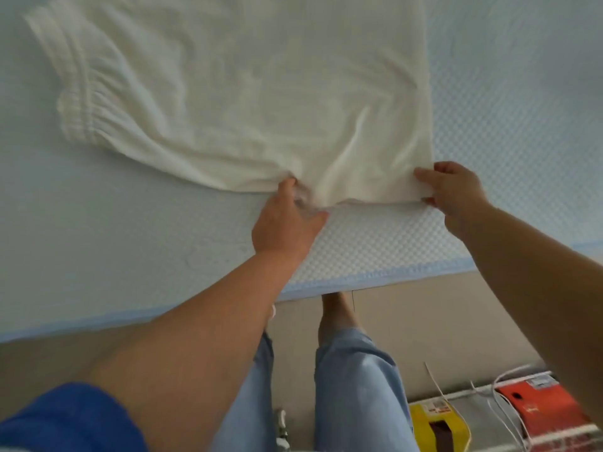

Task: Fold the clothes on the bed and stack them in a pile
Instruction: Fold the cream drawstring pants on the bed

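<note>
We have a cream garment (248, 102) with a gathered elastic band spread out on the bed (98, 243), and it lies mostly flat with wrinkles running toward its near edge. That near edge sits close to the bed's front border. Our left hand (287, 220) pinches a bunched bit of the near edge, thumb on top and fingers (313, 216) tucked under the cloth. Our right hand (453, 190) holds the near right corner, its fingers curled round the hem.

We judge the work to be early for this piece: no fold shows in it, and both hands grip the same edge as if to lift it over or pull it straight. We see no finished pile anywhere in view, though much of the bed lies outside the frame, so we cannot say how many pieces are done. Folding this garment and setting it on a stack is left.

On the floor below the bed stand a yellow box (437, 425) and a red box (541, 409), with white cables (437, 386) trailing across them. The yellow box shows a dark opening; we cannot tell what either one holds.
</note>
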